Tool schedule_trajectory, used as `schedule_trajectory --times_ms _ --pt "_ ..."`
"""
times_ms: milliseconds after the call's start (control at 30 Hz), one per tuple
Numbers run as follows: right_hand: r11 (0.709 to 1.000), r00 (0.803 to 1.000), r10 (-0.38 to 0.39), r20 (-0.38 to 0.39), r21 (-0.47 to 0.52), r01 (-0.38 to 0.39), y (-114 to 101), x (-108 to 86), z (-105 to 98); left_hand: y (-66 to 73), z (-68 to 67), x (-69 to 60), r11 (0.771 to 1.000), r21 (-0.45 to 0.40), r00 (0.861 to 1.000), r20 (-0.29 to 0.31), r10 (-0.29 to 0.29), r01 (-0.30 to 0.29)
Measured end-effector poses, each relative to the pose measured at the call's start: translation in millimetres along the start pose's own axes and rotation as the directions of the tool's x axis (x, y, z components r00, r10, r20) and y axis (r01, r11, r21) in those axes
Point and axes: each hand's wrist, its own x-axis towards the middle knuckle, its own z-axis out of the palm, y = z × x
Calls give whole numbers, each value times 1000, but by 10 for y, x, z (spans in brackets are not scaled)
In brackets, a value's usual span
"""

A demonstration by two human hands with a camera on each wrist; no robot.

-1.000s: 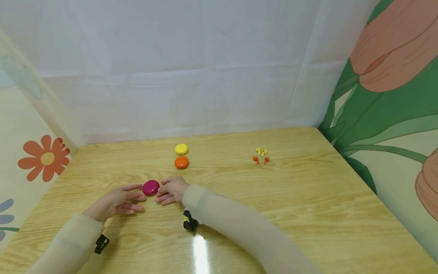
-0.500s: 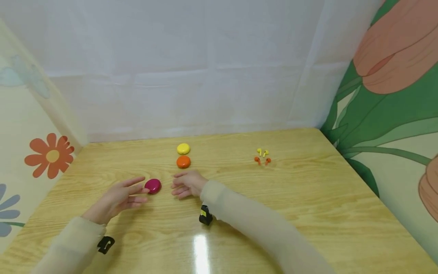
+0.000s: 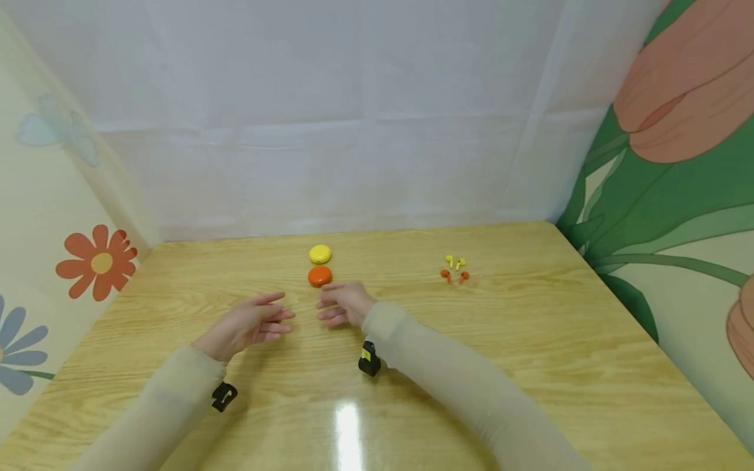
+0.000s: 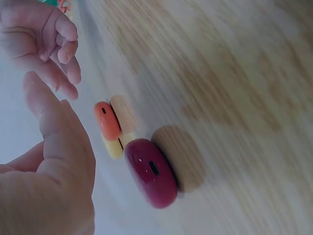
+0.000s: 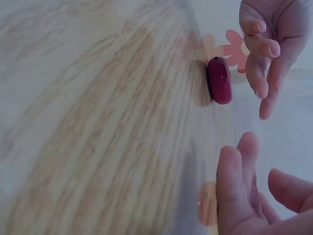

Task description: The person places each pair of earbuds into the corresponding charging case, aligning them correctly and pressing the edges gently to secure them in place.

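Note:
With its fingers spread loosely, my left hand (image 3: 247,324) hovers over the table holding nothing; in the head view it hides the magenta case. That glossy magenta case (image 4: 152,174) lies on the wood in the left wrist view, and also in the right wrist view (image 5: 220,81). My right hand (image 3: 347,304), fingers relaxed and bent a little, holds nothing just in front of the orange case (image 3: 320,276). A yellow case (image 3: 320,254) lies right behind the orange one. Farther right are two yellow earbuds (image 3: 450,261) and two orange earbuds (image 3: 464,277).
The wooden table (image 3: 530,327) meets a white cloth backdrop (image 3: 353,163) at the back. Walls with painted flowers stand at both sides. A black wrist device (image 3: 369,358) hangs under my right sleeve, another (image 3: 224,396) at my left.
My right hand has moved right and back from beside the magenta case towards the orange one. My left hand has shifted right and now covers the magenta case in the head view.

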Motion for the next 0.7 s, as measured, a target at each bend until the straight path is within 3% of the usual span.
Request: schedule_trajectory --times_ms 300,700 --pt "1000 999 10 -39 9 -9 -36 51 -88 50 161 153 1000 -17 999 -28 -17 17" --pt "1000 998 8 -67 2 -8 -60 135 -195 112 302 316 995 -48 992 -96 -87 82"
